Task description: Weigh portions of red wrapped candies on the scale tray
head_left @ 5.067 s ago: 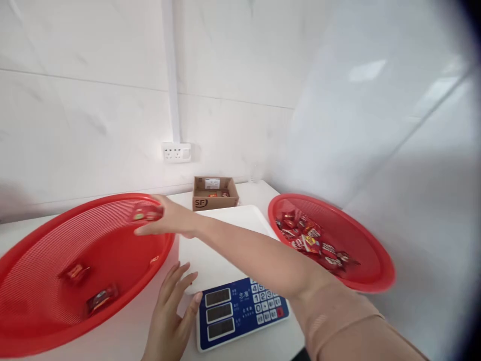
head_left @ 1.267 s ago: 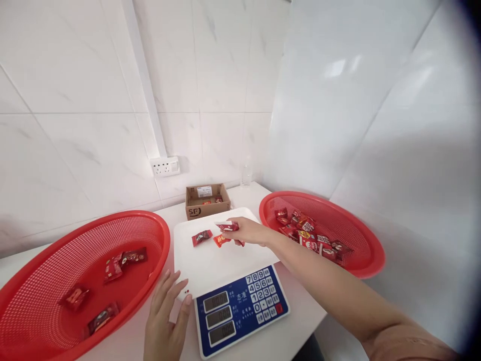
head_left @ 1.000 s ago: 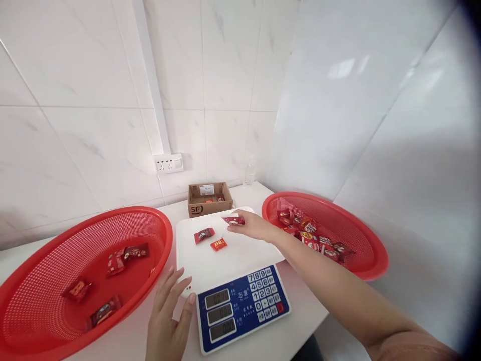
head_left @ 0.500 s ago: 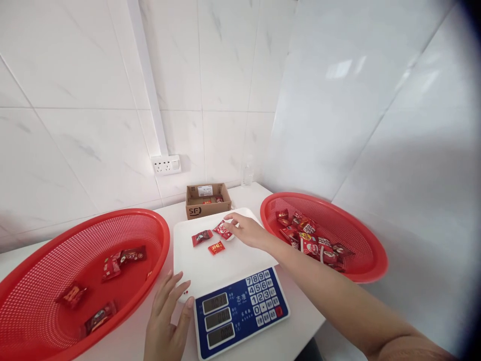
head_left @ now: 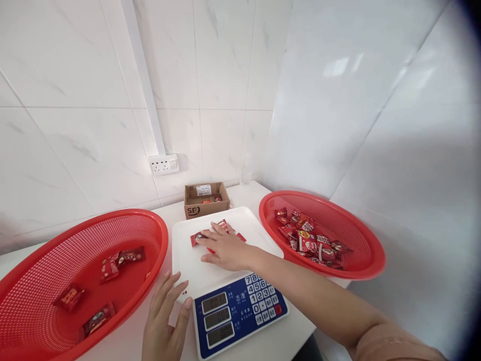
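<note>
On scale, right hand [head_left: 225, 249] lower now

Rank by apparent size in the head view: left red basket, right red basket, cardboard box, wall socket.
1. left red basket, though it sits nearer the camera and is cut by the frame edge, so its lead over the other basket is unsure.
2. right red basket.
3. cardboard box.
4. wall socket.

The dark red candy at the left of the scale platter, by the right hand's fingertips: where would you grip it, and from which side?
Pinch the dark red candy across its short sides from above. It lies flat on the white scale platter, its left end clear of the right hand, so coming from the left looks easiest.
</note>
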{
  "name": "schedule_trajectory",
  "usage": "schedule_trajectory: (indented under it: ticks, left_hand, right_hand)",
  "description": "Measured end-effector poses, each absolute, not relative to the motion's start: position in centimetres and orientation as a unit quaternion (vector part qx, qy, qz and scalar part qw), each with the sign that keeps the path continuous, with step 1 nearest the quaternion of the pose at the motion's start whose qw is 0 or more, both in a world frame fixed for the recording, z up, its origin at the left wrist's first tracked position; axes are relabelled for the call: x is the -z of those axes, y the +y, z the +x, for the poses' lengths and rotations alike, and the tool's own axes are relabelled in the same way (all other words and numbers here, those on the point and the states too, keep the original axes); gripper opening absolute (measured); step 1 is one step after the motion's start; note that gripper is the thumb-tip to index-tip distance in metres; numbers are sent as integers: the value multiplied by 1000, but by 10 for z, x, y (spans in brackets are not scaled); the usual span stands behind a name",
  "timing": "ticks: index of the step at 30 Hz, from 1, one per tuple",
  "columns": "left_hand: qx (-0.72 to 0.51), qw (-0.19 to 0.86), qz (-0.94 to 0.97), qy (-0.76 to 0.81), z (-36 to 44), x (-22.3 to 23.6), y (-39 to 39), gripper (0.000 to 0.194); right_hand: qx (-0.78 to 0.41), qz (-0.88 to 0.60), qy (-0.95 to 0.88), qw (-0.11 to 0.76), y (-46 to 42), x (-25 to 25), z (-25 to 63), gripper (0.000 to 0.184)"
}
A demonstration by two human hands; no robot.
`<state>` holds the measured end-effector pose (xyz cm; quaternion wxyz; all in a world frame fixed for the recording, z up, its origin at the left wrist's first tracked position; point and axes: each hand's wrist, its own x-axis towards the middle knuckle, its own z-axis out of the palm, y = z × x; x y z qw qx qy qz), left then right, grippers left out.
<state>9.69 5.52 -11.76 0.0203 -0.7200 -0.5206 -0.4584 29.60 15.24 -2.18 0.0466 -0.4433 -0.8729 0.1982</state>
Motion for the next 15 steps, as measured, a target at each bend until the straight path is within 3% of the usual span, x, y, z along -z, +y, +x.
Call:
schedule_trajectory:
  ticks: [4,8,11,15]
  left_hand:
    - [461,18,-718,-521,95,119,55,25]
    - [447,-4,-723,-527,93,121,54,27]
    - [452,-35,-718,-528,92,122,54,29]
    - [467,-35,-721,-511,88,130,60,29]
  right_hand:
    - [-195,-439,-876,44,148,21,302,46]
    - [-213,-424,-871,127,149,13,339,38]
    - [-198,-512,-817,177,158,7,385,39]
    - [-201,-636,-736,113,165,9,450,42]
